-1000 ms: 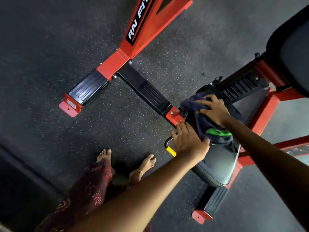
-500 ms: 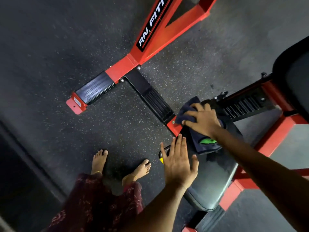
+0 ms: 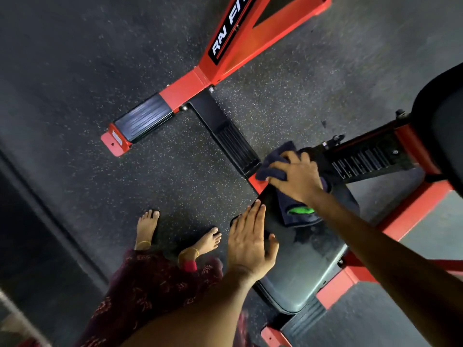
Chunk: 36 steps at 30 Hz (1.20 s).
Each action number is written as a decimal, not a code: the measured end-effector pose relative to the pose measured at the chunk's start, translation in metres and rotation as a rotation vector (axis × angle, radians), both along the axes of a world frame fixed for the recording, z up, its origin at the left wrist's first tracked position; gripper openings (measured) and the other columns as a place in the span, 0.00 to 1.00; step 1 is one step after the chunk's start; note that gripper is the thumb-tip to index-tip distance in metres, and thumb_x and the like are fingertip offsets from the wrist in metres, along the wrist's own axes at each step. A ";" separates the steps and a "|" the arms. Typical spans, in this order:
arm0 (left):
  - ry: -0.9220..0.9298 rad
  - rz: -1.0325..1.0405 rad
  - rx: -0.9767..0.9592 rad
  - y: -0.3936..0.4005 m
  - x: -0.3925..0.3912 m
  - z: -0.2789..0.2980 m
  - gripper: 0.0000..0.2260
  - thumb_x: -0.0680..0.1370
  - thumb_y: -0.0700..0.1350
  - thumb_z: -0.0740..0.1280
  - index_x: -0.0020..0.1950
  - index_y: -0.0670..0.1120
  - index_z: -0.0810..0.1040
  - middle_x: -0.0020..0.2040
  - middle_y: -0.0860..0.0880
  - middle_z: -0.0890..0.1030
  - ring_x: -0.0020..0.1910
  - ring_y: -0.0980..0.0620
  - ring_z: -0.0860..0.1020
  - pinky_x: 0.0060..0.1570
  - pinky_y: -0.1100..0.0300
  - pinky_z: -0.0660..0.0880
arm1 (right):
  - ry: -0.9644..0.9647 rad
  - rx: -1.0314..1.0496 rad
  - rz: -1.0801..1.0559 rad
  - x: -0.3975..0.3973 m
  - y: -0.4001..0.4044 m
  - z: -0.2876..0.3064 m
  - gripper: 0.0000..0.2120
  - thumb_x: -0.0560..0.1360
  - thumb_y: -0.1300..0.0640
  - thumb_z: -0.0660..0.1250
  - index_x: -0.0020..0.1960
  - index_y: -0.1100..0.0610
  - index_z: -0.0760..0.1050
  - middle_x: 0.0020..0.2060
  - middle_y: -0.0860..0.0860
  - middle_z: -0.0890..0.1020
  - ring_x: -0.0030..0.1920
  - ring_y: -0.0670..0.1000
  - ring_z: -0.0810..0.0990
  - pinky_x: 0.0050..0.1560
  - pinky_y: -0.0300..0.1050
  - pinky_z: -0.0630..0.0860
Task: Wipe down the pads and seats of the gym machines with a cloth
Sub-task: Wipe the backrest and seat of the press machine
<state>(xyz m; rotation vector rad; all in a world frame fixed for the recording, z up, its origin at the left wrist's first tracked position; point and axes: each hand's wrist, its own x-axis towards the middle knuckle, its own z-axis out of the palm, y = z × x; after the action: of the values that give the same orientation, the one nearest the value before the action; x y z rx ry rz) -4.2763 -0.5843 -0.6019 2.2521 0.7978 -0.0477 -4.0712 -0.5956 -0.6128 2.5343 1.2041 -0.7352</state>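
Note:
A black padded seat (image 3: 308, 266) sits on a red machine frame at the lower right, and its surface shows damp streaks. A dark blue cloth (image 3: 271, 167) with a green mark lies bunched over the seat's far end. My right hand (image 3: 298, 176) lies on top of the cloth, its fingers curled over the bunched part. My left hand (image 3: 250, 241) is flat with straight fingers at the seat's left edge and holds nothing. A black back pad (image 3: 443, 126) fills the right edge of the view.
A red frame beam (image 3: 225, 61) with white lettering runs to the top. Black ribbed footplates (image 3: 142, 118) lie on the speckled rubber floor. My bare feet (image 3: 205, 241) stand left of the seat. A black ribbed adjuster rail (image 3: 363, 161) lies just beyond the cloth.
My right hand has pushed the cloth toward the seat's far end. My left hand has slid back along the seat's left edge and flattened out.

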 end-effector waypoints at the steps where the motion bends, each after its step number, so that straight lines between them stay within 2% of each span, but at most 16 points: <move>1: 0.013 -0.003 -0.003 0.000 0.000 0.000 0.28 0.71 0.52 0.58 0.70 0.43 0.70 0.71 0.47 0.71 0.67 0.49 0.72 0.63 0.52 0.71 | 0.035 0.038 0.059 -0.012 -0.002 0.003 0.22 0.74 0.35 0.61 0.65 0.43 0.73 0.66 0.51 0.68 0.62 0.61 0.65 0.56 0.53 0.66; 5: 0.035 -0.020 -0.023 0.003 -0.003 0.003 0.28 0.71 0.52 0.58 0.70 0.42 0.70 0.70 0.46 0.71 0.67 0.48 0.72 0.63 0.51 0.72 | 0.159 0.113 0.147 -0.008 -0.011 0.006 0.28 0.71 0.31 0.58 0.65 0.43 0.74 0.63 0.54 0.72 0.58 0.62 0.69 0.54 0.55 0.71; 8: 0.035 -0.021 -0.041 0.005 -0.001 0.006 0.28 0.71 0.51 0.59 0.69 0.42 0.71 0.70 0.46 0.72 0.66 0.47 0.73 0.63 0.52 0.72 | 0.080 0.035 -0.070 0.037 -0.010 -0.010 0.26 0.73 0.36 0.64 0.67 0.45 0.72 0.65 0.57 0.69 0.62 0.66 0.67 0.59 0.60 0.71; 11: 0.027 -0.031 -0.034 0.005 0.002 0.008 0.28 0.71 0.51 0.59 0.69 0.42 0.71 0.69 0.46 0.72 0.64 0.47 0.74 0.62 0.54 0.72 | 0.024 -0.038 -0.225 0.041 0.000 -0.011 0.26 0.74 0.37 0.64 0.68 0.47 0.70 0.68 0.58 0.65 0.66 0.67 0.63 0.62 0.60 0.66; 15: 0.018 -0.025 0.018 0.004 0.004 0.007 0.28 0.70 0.51 0.60 0.67 0.41 0.73 0.66 0.44 0.75 0.61 0.46 0.75 0.60 0.56 0.68 | 0.114 -0.053 0.034 -0.006 0.009 0.011 0.28 0.72 0.31 0.58 0.68 0.43 0.70 0.69 0.52 0.65 0.67 0.62 0.61 0.63 0.56 0.64; 19: 0.014 -0.028 0.066 0.004 0.002 0.006 0.28 0.70 0.51 0.59 0.67 0.41 0.73 0.65 0.43 0.75 0.60 0.45 0.76 0.59 0.55 0.69 | 0.199 0.071 0.175 -0.010 -0.001 0.018 0.26 0.74 0.32 0.57 0.68 0.43 0.70 0.67 0.51 0.68 0.64 0.60 0.64 0.60 0.54 0.66; 21: -0.005 -0.033 0.076 0.004 0.002 0.004 0.27 0.71 0.50 0.59 0.68 0.40 0.72 0.67 0.44 0.74 0.62 0.46 0.75 0.61 0.55 0.69 | 0.099 0.000 0.060 0.019 -0.005 0.008 0.28 0.74 0.33 0.57 0.69 0.45 0.69 0.68 0.54 0.67 0.65 0.62 0.65 0.60 0.56 0.68; 24: -0.014 -0.035 0.087 0.005 0.003 0.005 0.27 0.71 0.50 0.59 0.68 0.40 0.72 0.67 0.44 0.74 0.63 0.46 0.74 0.62 0.57 0.67 | -0.021 -0.035 -0.351 0.041 -0.003 -0.004 0.28 0.75 0.34 0.58 0.70 0.46 0.68 0.69 0.56 0.65 0.68 0.65 0.62 0.61 0.59 0.67; 25: -0.016 -0.037 0.093 0.004 0.003 0.005 0.27 0.71 0.50 0.59 0.68 0.40 0.72 0.67 0.44 0.74 0.62 0.46 0.74 0.62 0.58 0.66 | -0.050 -0.059 -0.361 0.034 0.003 -0.004 0.28 0.75 0.34 0.58 0.70 0.46 0.67 0.70 0.56 0.64 0.68 0.65 0.61 0.62 0.59 0.66; 27: -0.017 -0.035 0.115 0.003 0.003 0.004 0.27 0.71 0.50 0.59 0.68 0.40 0.72 0.66 0.43 0.75 0.61 0.46 0.75 0.62 0.58 0.65 | -0.057 -0.080 -0.205 0.005 0.014 0.000 0.28 0.75 0.34 0.57 0.70 0.47 0.68 0.71 0.55 0.63 0.69 0.65 0.59 0.63 0.60 0.64; 29: -0.015 -0.030 0.140 0.002 0.003 0.003 0.27 0.71 0.50 0.59 0.67 0.40 0.72 0.66 0.43 0.75 0.61 0.45 0.75 0.61 0.57 0.66 | -0.032 -0.008 -0.073 -0.017 0.009 0.003 0.26 0.76 0.34 0.56 0.69 0.45 0.68 0.70 0.53 0.65 0.68 0.63 0.60 0.62 0.58 0.64; 30: -0.018 -0.028 0.148 0.001 0.004 0.003 0.27 0.71 0.50 0.59 0.67 0.40 0.72 0.66 0.43 0.75 0.61 0.45 0.76 0.61 0.57 0.66 | -0.028 0.038 -0.083 -0.016 0.002 0.002 0.25 0.76 0.35 0.56 0.69 0.44 0.68 0.70 0.53 0.65 0.67 0.62 0.61 0.60 0.57 0.65; 33: -0.031 -0.028 0.164 0.002 0.001 0.000 0.27 0.71 0.50 0.59 0.67 0.40 0.72 0.66 0.44 0.75 0.61 0.46 0.75 0.61 0.56 0.68 | -0.022 0.136 -0.320 0.008 -0.016 -0.008 0.23 0.76 0.36 0.58 0.69 0.43 0.68 0.70 0.52 0.65 0.66 0.62 0.63 0.60 0.57 0.67; 36: -0.026 -0.035 0.172 0.002 0.001 0.000 0.27 0.72 0.50 0.59 0.68 0.40 0.72 0.67 0.44 0.75 0.62 0.46 0.75 0.60 0.56 0.69 | -0.035 0.178 -0.447 0.026 -0.024 -0.019 0.23 0.76 0.37 0.59 0.69 0.42 0.68 0.69 0.53 0.65 0.66 0.62 0.64 0.59 0.58 0.68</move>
<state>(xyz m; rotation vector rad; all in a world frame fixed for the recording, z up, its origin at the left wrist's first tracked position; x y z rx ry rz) -4.2756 -0.5825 -0.6015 2.4239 0.7741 0.0348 -4.0448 -0.6199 -0.6321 2.9958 0.7208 -0.6942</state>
